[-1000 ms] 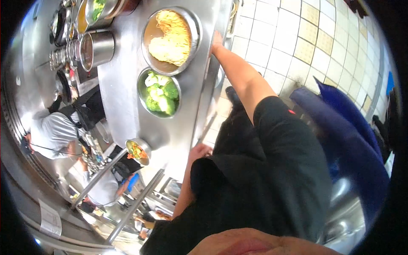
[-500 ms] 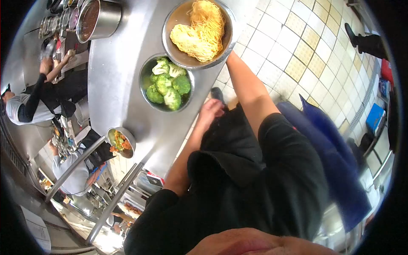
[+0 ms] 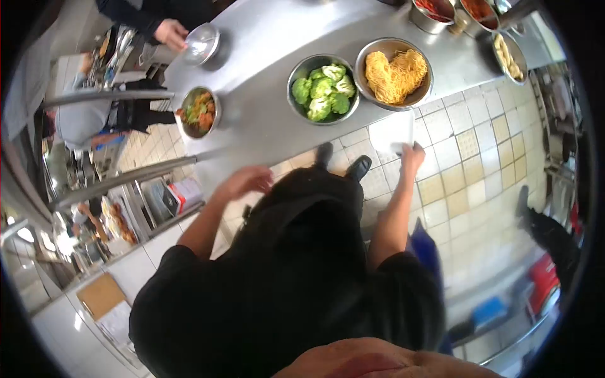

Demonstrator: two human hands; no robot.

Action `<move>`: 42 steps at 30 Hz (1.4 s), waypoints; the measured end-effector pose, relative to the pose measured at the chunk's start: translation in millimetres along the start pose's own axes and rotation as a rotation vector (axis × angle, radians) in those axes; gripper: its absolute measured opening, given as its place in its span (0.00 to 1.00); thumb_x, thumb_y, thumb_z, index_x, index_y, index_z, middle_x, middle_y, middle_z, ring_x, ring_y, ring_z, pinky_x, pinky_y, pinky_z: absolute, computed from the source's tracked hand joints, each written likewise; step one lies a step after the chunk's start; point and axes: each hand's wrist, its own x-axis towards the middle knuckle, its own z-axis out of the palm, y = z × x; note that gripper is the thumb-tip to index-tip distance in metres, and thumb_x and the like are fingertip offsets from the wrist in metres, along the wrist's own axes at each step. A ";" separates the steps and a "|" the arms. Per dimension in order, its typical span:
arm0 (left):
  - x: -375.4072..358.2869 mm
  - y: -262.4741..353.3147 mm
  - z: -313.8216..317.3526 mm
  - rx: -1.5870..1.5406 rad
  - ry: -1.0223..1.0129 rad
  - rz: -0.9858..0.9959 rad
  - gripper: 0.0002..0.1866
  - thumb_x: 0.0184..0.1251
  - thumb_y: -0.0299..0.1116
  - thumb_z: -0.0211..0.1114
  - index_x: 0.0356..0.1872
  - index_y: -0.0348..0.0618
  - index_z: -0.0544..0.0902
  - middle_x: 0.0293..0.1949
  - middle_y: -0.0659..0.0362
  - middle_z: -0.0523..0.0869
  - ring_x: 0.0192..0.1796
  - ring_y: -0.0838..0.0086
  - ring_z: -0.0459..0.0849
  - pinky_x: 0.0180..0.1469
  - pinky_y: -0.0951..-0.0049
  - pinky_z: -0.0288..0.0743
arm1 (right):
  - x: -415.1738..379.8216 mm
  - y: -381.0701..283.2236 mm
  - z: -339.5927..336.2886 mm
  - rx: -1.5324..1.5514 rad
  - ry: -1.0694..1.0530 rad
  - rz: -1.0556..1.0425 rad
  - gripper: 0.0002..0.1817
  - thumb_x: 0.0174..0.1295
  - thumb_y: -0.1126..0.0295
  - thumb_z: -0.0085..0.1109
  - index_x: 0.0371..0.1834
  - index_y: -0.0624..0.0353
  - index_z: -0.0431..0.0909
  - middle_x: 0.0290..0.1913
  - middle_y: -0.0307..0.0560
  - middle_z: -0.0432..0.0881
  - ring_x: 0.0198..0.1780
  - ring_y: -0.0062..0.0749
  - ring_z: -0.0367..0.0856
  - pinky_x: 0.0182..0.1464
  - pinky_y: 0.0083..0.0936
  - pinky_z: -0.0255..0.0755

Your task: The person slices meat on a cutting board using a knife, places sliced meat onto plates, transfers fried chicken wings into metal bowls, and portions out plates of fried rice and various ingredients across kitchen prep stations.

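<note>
My right hand grips the near corner of a white, flat, rectangular tray-like piece, held over the floor just off the counter's edge. Directly beyond it stands a steel bowl of yellow noodles. To the left of that is a steel bowl of broccoli florets. Close to my body on the left, my left hand is in the air, slightly blurred, fingers stretched out and holding nothing. A smaller steel bowl of mixed chopped vegetables sits at the counter's left end.
Across the steel counter, another person's hand is at a shiny metal bowl. Metal containers of red food and a bowl of pale pieces stand at the right. Metal rails run on the left. Another person's dark-clad leg is at right.
My view has swung round along the counter. My right hand, hidden behind the noodle bowl before, now shows with the white piece. My left hand is farther left, away from the broccoli bowl.
</note>
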 end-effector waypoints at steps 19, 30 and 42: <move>42.8 112.7 -211.3 -0.715 0.567 0.598 0.09 0.68 0.32 0.57 0.32 0.37 0.71 0.39 0.47 0.83 0.48 0.54 0.85 0.54 0.53 0.80 | -182.6 -181.5 -142.1 0.289 -0.057 -0.129 0.21 0.53 0.74 0.59 0.50 0.75 0.76 0.39 0.49 0.83 0.36 0.30 0.80 0.38 0.23 0.74; 82.6 183.1 -142.3 -0.171 0.304 0.413 0.53 0.53 0.66 0.68 0.66 0.31 0.59 0.53 0.45 0.77 0.47 0.57 0.84 0.47 0.55 0.78 | -165.1 -303.1 75.4 0.047 -0.452 -0.336 0.15 0.52 0.77 0.59 0.43 0.74 0.80 0.32 0.48 0.83 0.28 0.28 0.79 0.29 0.24 0.73; 95.8 120.6 -145.7 -0.358 0.696 0.588 0.10 0.57 0.28 0.58 0.39 0.33 0.75 0.34 0.51 0.80 0.27 0.65 0.81 0.31 0.63 0.85 | -83.5 -360.2 264.5 0.161 -0.499 -0.254 0.10 0.51 0.81 0.55 0.35 0.78 0.78 0.36 0.58 0.82 0.28 0.43 0.84 0.26 0.31 0.82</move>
